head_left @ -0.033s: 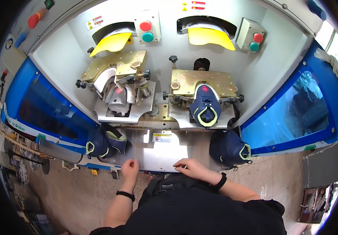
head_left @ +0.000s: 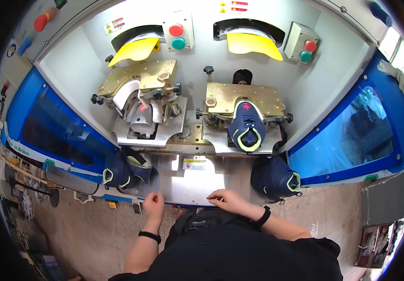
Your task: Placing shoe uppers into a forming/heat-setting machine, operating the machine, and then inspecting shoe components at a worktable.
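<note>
Both my hands hang empty-looking by the machine's front edge. My left hand (head_left: 153, 205) is curled into a loose fist, nearest to two navy shoes (head_left: 138, 169) with lime linings at the tray's left end. My right hand (head_left: 231, 202) has its thumb and fingers apart, left of more navy footwear (head_left: 276, 179) at the tray's right end. Behind, a navy shoe (head_left: 246, 129) with a red mark sits in the right clamp station (head_left: 216, 93), toe under the brass plate. The left station (head_left: 138, 77) shows a bare metal shoe form (head_left: 142, 122). Neither hand touches a shoe.
A shiny metal tray (head_left: 197, 180) runs along the front. Yellow flaps (head_left: 253, 44) hang above both stations. Two button boxes (head_left: 179, 35) with red and green buttons are on the back wall. Blue-framed window panels (head_left: 347, 136) flank the machine.
My left hand has shifted very slightly left and toward me. The right hand, the shoes and the clamp stations look the same.
</note>
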{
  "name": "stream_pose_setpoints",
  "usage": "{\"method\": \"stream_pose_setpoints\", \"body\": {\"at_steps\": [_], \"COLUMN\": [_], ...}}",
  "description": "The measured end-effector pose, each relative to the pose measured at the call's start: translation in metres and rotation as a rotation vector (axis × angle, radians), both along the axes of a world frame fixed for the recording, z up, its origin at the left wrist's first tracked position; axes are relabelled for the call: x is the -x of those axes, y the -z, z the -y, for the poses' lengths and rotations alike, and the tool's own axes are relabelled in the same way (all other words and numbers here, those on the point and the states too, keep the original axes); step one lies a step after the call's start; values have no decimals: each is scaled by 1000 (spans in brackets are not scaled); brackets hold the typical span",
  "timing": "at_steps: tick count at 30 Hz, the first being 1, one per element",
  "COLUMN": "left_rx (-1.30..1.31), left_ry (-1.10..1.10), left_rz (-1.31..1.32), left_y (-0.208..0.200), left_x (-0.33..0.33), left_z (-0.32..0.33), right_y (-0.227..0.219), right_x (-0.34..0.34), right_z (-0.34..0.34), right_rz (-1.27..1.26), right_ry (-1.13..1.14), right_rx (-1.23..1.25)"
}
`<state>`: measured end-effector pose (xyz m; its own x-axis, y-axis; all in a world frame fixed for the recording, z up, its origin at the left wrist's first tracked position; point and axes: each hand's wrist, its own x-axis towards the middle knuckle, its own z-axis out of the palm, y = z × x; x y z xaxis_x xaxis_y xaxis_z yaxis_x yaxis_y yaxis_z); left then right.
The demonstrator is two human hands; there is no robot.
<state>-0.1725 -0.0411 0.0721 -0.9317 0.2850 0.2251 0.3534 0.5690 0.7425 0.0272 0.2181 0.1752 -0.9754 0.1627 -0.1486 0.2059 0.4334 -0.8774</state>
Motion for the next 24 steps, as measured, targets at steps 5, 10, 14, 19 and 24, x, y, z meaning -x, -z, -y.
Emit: {"method": "stream_pose_setpoints", "body": {"at_steps": [5,10,14,19,24], "left_rx": [-182,-221,-73,-6,98], "left_ry": [-260,-278,-351,-227,20], "left_rz": [33,-13,-235,-560,-530], "left_y": [-13,-39,-72,-127,-140], "left_x": [-8,15,25,63,105], "left_z": [48,73,99,115,103], "right_y": [5,1,10,6,32], "right_x": [44,111,162,219,252], "right_z": [19,46,76,108,137], "right_rz": [8,-23,-52,-166,-178], "right_ry": [-92,-116,-85,-29,-43], "right_rx": [26,45,-29,-99,-260]}}
